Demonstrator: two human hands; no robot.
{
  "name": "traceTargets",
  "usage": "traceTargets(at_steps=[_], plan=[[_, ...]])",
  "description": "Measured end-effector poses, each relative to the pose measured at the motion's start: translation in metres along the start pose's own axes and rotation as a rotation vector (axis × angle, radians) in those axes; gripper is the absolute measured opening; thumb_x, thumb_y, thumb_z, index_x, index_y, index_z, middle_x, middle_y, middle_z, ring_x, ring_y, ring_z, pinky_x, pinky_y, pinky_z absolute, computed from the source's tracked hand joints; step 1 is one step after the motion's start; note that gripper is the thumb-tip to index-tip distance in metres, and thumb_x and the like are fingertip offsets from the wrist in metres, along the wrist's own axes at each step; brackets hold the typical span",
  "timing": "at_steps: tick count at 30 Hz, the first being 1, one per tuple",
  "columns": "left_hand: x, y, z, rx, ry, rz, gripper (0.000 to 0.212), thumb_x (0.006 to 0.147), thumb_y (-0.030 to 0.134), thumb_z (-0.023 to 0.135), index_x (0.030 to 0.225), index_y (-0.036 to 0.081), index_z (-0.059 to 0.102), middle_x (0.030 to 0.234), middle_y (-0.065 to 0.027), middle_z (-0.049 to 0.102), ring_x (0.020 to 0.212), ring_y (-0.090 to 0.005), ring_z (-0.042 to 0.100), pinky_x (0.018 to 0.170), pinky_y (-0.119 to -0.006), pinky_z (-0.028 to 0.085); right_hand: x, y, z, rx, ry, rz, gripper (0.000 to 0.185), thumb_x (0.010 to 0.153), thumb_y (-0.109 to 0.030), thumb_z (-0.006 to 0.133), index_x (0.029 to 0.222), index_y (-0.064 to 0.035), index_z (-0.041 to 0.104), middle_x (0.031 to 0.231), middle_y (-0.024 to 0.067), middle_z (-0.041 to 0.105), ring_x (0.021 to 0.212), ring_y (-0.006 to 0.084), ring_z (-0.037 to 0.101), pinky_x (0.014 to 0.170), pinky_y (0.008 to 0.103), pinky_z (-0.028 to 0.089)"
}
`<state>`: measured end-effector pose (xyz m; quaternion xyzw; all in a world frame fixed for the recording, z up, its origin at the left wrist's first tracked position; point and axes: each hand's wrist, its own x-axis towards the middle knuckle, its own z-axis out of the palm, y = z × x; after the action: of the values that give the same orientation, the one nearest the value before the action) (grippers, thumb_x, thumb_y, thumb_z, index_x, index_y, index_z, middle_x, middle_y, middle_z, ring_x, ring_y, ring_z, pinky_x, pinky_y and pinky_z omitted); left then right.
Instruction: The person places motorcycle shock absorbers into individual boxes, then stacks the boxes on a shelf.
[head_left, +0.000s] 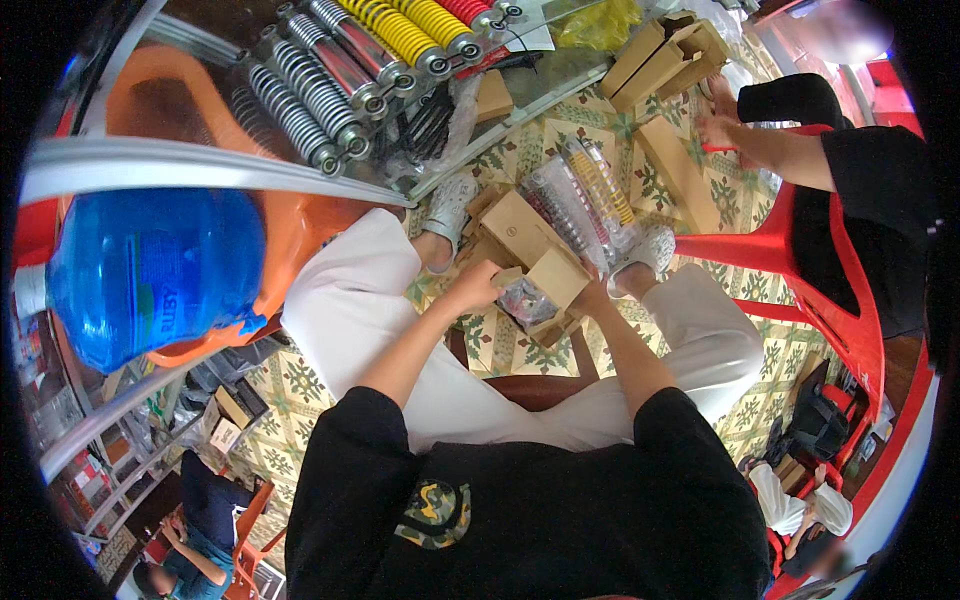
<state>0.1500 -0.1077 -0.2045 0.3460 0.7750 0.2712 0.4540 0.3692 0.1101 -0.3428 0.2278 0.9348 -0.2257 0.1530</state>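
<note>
Between my knees, a long brown cardboard box (529, 227) is tilted with its end flaps folded out towards me. Inside the open end shows a plastic-wrapped part (527, 302), its exact shape hidden by the wrap. My left hand (477, 285) grips the box's left edge at a flap. On the opposite side my right hand (590, 294) holds the box, its fingers partly hidden. Just beyond, several coil-spring shock absorbers in clear plastic (581, 196) lie on the tiled floor near my right shoe (645, 253), with red, silver and yellow springs.
Bare shock absorbers (319, 97) lie in a row on a glass-topped case at upper left. A blue water bottle (169, 270) rests on an orange chair (300, 221) at left. Cardboard boxes (664, 60) stand ahead. A co-worker's arm (780, 154) and red chair (787, 225) are at right.
</note>
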Motion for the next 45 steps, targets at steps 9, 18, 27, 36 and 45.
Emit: traceTargets(at_steps=[9, 18, 27, 36, 45], plan=[[0.012, -0.019, -0.004, 0.038, -0.063, -0.001, 0.034, 0.070, 0.021, 0.075, 0.101, 0.008, 0.069, 0.095, -0.0189, 0.067, 0.090, -0.0345, 0.065, 0.079, -0.041, 0.050, 0.012, 0.014, -0.018, 0.265, 0.251, -0.014, 0.082, 0.064, -0.031, 0.081, 0.134, -0.0146, 0.042, 0.138, 0.0204, 0.037, 0.124, 0.0399, 0.039, 0.094, 0.0581, 0.039], [0.010, -0.011, -0.008, 0.005, -0.176, -0.067, 0.029, 0.083, 0.021, 0.068, 0.106, 0.003, 0.065, 0.088, -0.0158, 0.068, 0.077, -0.0272, 0.067, 0.069, -0.039, 0.052, -0.053, -0.151, -0.155, 0.522, 0.520, -0.283, 0.022, 0.078, -0.017, 0.068, 0.094, -0.0023, 0.063, 0.086, 0.0141, 0.062, 0.082, 0.0308, 0.062, 0.074, 0.0399, 0.050], [0.018, 0.005, 0.003, 0.085, -0.267, 0.063, 0.032, 0.088, 0.021, 0.059, 0.110, -0.002, 0.060, 0.095, -0.0203, 0.067, 0.078, -0.0308, 0.066, 0.068, -0.041, 0.051, -0.062, -0.208, -0.123, -0.261, -0.194, -0.074, 0.040, 0.074, -0.038, 0.072, 0.086, -0.0007, 0.065, 0.089, 0.0197, 0.066, 0.085, 0.0327, 0.066, 0.076, 0.0404, 0.052], [0.018, 0.019, 0.019, -0.060, -0.376, -0.008, 0.023, 0.086, 0.014, 0.058, 0.101, -0.002, 0.064, 0.082, -0.0152, 0.067, 0.073, -0.0248, 0.065, 0.062, -0.040, 0.052, -0.035, -0.147, -0.066, 0.177, -0.547, -0.042, 0.064, 0.079, -0.037, 0.063, 0.122, 0.0062, 0.043, 0.099, 0.0274, 0.065, 0.094, 0.0402, 0.063, 0.081, 0.0458, 0.051], [0.027, 0.013, 0.025, -0.001, -0.381, -0.041, 0.025, 0.088, 0.011, 0.054, 0.109, 0.000, 0.061, 0.085, -0.0128, 0.066, 0.074, -0.0236, 0.064, 0.058, -0.037, 0.054, -0.042, -0.160, -0.046, -0.067, -0.307, 0.062, 0.061, 0.078, -0.020, 0.055, 0.125, 0.0155, 0.036, 0.090, 0.0279, 0.064, 0.088, 0.0375, 0.066, 0.076, 0.0431, 0.053]])
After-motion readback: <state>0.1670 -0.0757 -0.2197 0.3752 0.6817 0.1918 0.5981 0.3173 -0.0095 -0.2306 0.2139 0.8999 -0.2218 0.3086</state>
